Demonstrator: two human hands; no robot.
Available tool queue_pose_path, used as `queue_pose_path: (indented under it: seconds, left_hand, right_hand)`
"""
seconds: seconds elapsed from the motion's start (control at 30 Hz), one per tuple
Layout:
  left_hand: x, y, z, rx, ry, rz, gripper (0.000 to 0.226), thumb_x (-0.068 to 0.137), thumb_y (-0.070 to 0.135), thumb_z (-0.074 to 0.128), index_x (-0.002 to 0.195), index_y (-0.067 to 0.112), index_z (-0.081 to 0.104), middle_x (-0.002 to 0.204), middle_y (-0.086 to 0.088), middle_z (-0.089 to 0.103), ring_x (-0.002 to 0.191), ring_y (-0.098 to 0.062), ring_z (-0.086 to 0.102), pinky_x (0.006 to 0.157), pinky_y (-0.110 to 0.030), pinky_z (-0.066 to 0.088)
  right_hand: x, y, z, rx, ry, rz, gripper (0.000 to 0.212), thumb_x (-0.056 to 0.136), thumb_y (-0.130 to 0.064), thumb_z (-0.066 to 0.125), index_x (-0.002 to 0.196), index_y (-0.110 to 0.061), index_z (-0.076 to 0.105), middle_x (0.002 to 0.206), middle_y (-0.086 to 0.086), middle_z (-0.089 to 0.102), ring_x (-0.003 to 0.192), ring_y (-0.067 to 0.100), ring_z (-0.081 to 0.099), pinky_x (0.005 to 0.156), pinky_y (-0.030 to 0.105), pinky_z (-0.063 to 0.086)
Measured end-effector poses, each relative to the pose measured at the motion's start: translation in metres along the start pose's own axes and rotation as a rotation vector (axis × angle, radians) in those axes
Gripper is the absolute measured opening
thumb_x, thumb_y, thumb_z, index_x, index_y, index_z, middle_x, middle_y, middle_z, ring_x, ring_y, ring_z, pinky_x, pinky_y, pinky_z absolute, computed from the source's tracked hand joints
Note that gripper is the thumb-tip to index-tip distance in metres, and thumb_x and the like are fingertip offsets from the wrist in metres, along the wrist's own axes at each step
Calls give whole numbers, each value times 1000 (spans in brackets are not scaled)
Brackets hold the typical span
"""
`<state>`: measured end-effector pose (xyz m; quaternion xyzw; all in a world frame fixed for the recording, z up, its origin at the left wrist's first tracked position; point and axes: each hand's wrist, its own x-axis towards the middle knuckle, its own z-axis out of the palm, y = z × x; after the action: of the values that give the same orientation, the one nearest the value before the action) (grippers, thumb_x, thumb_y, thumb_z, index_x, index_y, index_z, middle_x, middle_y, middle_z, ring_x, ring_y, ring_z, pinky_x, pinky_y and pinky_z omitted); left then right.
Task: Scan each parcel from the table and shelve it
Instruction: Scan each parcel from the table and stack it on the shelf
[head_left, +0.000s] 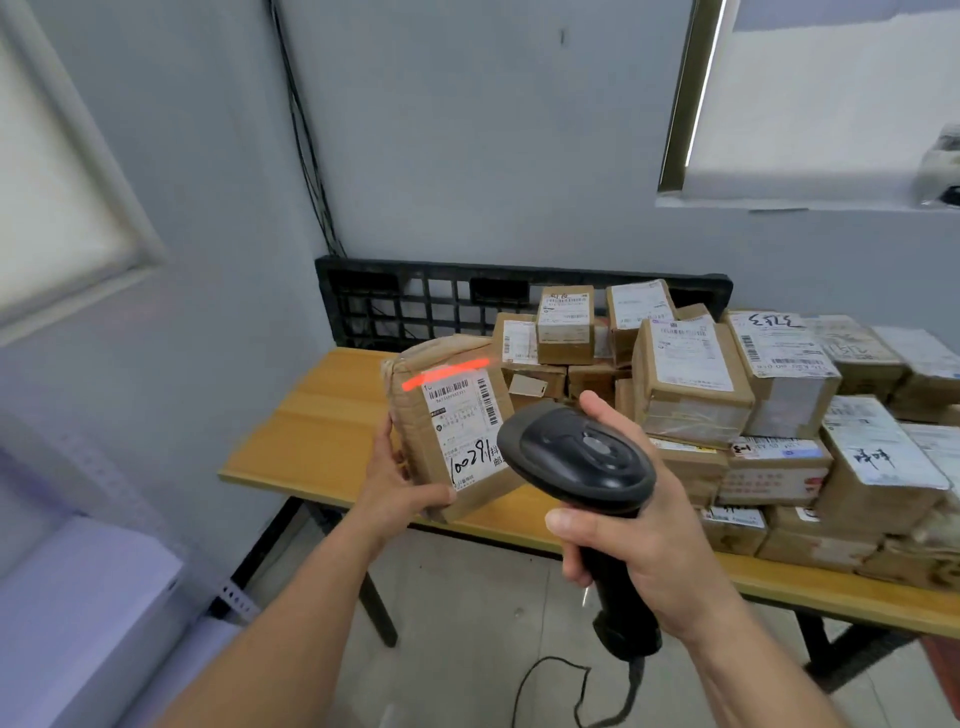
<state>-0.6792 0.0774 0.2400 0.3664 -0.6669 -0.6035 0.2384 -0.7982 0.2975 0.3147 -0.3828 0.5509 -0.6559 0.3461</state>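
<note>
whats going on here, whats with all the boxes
A person's left hand holds a brown parcel above the wooden table, while the right hand grips a black barcode scanner. Its red line falls near the top of the label. Many more parcels sit piled on the table.

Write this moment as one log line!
step: scanning; left hand holds brown cardboard parcel; right hand grips black handheld scanner; red beam above barcode

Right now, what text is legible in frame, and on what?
"100281" (last stroke unsure): handwritten on the label of the held parcel, gripped by the left hand.
Handwritten digits, upside down, unclear: label of the stacked parcel.
Printed label text and barcode numbers elsewhere: too small to read.
No text visible on the scanner in the right hand.
</note>
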Motion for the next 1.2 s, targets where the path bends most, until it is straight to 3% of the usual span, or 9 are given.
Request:
queue_pose_path:
  seconds: [0.17,0.37,0.43,0.67,0.73,0.83,0.93,1.07,1.2]
  left_hand:
    - [-17,-1,-19,10,69,31,114,70,-11,75,148,35,6,120,2,46,113,-19,50,61,-22,50]
    - [-34,0,-40,-16,127,46,117,70,-12,75,149,36,3,122,0,45,114,-19,49,67,-23,50]
    - [-37,3,-49,-1,148,58,118,69,-10,76,149,37,3,123,0,44,116,-19,48,77,-28,50]
    - [-63,18,-87,44,212,56,130,44,22,83,145,49,4,141,-6,36,127,-25,43,99,-48,48]
    - [-74,21,-105,57,231,69,130,46,22,83,147,44,3,139,-7,38,127,-25,44,95,-42,50]
    - [-94,26,-137,58,278,99,122,57,11,83,147,39,6,130,-4,44,121,-21,48,76,-24,52]
    - [-120,35,-176,55,339,122,119,52,18,80,143,45,8,129,-3,44,119,-21,49,84,-37,55]
    - [-165,47,-230,31,425,167,121,47,24,82,140,49,9,126,-2,46,117,-20,51,72,-26,52]
    - [-217,54,-292,16,537,191,120,54,21,84,144,41,8,122,-1,47,113,-21,55,75,-35,56]
  right_hand:
    - [-4,-1,12,-14,-49,7,100,63,-7,78,145,-41,32,67,13,68,46,28,56,47,37,48]
    - [-5,-8,24,-39,-116,15,100,62,-8,78,145,-41,33,78,11,72,48,30,58,48,38,50]
    - [-4,-11,30,-43,-130,6,99,61,-8,79,143,-42,35,88,11,73,49,30,58,49,40,50]
    - [-1,-20,64,-11,-158,-40,99,61,-8,79,141,-46,35,83,11,72,51,31,60,47,35,51]
    - [-1,-23,80,-6,-170,-64,100,61,-9,79,142,-45,34,88,9,72,51,31,60,46,33,50]
    - [-4,-29,111,-16,-208,-102,100,61,-9,78,142,-46,33,86,11,71,53,30,61,47,33,52]
    - [-11,-33,147,-37,-234,-150,99,66,-2,83,140,-47,35,82,12,71,51,31,61,46,34,52]
    - [-22,-42,201,-38,-278,-203,97,62,-1,79,136,-48,37,84,9,72,50,30,60,47,36,53]
    - [-31,-50,264,-24,-347,-237,98,62,0,77,138,-44,36,89,13,71,50,32,60,48,39,53]
